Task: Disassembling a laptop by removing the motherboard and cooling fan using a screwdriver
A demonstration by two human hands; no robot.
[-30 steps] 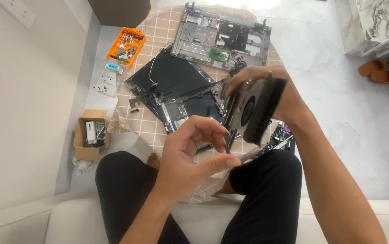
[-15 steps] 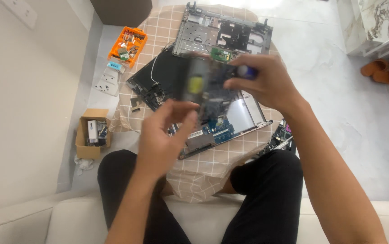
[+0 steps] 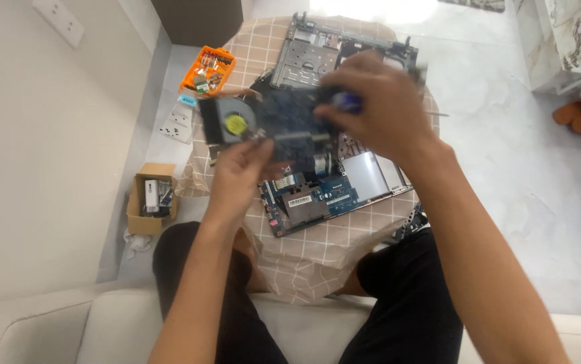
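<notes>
Pale floor surrounds the checked-cloth counter [image 3: 317,249] at mid-frame, strewn with laptop parts. Since half a second ago, the fan assembly [image 3: 236,123] has swung further toward upper left, its black fan with a yellow hub now plain. Left hand [image 3: 240,172] pinches its lower edge with curled fingers; right hand [image 3: 378,108] closes around its right end and a blue-handled tool [image 3: 348,102]. Below both lies the blue motherboard [image 3: 317,199].

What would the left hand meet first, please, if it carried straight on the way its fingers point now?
Probably the black cooling fan with the yellow hub: the left hand points up and away, its fingertips already at the fan's lower edge, though blur hides whether they touch.
</notes>
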